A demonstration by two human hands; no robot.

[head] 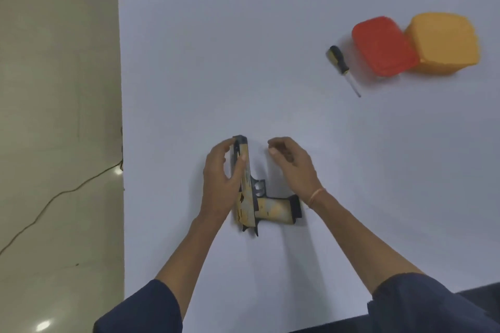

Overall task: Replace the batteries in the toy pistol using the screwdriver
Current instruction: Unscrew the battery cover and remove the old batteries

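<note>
Two hands: left hand (220, 178) gripping toy pistol (250, 192) barrel, right hand (290, 165) loosely curled, empty

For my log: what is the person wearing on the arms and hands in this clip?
Both hands, left and right, are bare, with no gloves. Each arm has a dark navy sleeve ending near the elbow, leaving the forearms uncovered. A thin orange band circles the right wrist. No watch or rings are visible.
</note>
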